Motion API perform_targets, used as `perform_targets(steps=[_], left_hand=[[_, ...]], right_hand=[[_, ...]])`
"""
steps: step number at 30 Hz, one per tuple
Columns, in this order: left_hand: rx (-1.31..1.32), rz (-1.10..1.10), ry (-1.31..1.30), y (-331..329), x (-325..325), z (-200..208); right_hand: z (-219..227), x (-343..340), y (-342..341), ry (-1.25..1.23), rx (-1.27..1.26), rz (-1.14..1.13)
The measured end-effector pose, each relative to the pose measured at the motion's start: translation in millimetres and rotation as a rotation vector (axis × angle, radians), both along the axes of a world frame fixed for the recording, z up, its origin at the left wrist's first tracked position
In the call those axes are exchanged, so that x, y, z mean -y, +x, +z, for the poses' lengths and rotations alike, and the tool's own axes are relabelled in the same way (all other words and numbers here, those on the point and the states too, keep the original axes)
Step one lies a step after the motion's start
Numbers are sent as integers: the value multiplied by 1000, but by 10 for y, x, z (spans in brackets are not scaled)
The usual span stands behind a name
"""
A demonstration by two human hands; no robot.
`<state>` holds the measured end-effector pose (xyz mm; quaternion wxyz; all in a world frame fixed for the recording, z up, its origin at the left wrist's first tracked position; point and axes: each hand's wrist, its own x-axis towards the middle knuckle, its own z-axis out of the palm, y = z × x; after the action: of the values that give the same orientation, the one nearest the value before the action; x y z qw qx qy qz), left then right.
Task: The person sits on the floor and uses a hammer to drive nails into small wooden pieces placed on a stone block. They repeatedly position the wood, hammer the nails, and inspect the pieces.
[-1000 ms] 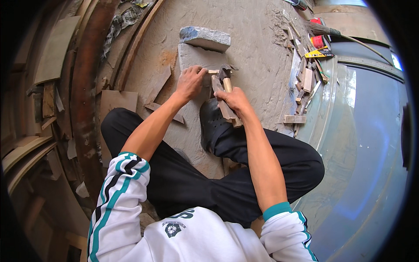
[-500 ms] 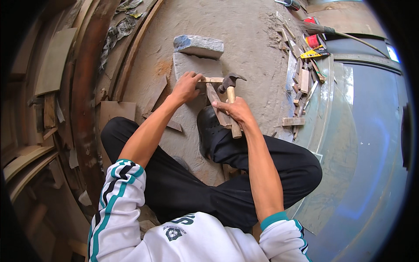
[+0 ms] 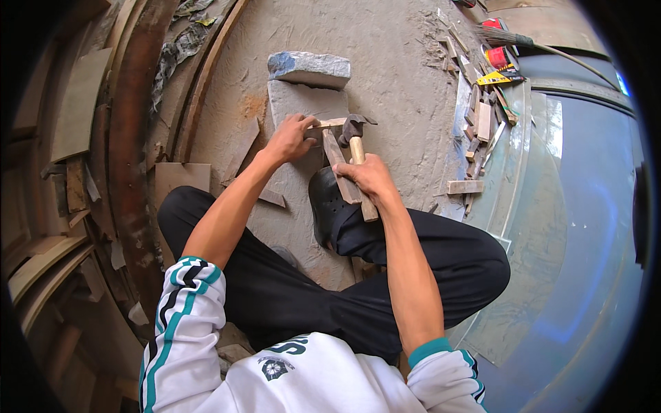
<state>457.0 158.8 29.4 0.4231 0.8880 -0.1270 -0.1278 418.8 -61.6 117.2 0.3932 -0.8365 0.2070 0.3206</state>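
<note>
My left hand (image 3: 292,140) pinches a short, light wooden strip (image 3: 332,124) at the near edge of a grey stone slab (image 3: 306,100). In my right hand (image 3: 372,176) is a claw hammer (image 3: 357,146), gripped by its wooden handle. Its dark head sits right at the strip's right end; whether it touches cannot be made out. A darker, longer wooden piece (image 3: 340,165) slants from under the strip toward me, with my right thumb lying against it. My fingers hide part of both pieces.
Behind the slab lies a rough stone block (image 3: 311,69). Wood offcuts (image 3: 483,122), a yellow-handled saw (image 3: 498,77), a red can (image 3: 497,58) and a broom (image 3: 509,37) are at the right, near glass sheets (image 3: 551,206). Boards (image 3: 124,179) lean at left. My dark shoe (image 3: 325,206) is close below.
The hammer head has shifted slightly left, closer to the strip's end, and my right hand has moved a little left with it. My left hand keeps its hold on the strip.
</note>
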Motion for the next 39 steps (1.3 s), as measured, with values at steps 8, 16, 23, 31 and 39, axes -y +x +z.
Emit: perform_targets(steps=[8, 16, 23, 31, 39], left_hand=[[95, -21, -31, 3, -29, -69], [132, -13, -38, 12, -24, 6], [102, 23, -13, 1, 24, 1], [63, 64, -3, -44, 68, 34], [2, 61, 2, -23, 60, 65]], right_hand=[[247, -111, 71, 104, -27, -70], [295, -141, 117, 132, -90, -123], [251, -103, 134, 76, -87, -101], [199, -70, 121, 125, -59, -102], [111, -11, 104, 44, -47, -23]])
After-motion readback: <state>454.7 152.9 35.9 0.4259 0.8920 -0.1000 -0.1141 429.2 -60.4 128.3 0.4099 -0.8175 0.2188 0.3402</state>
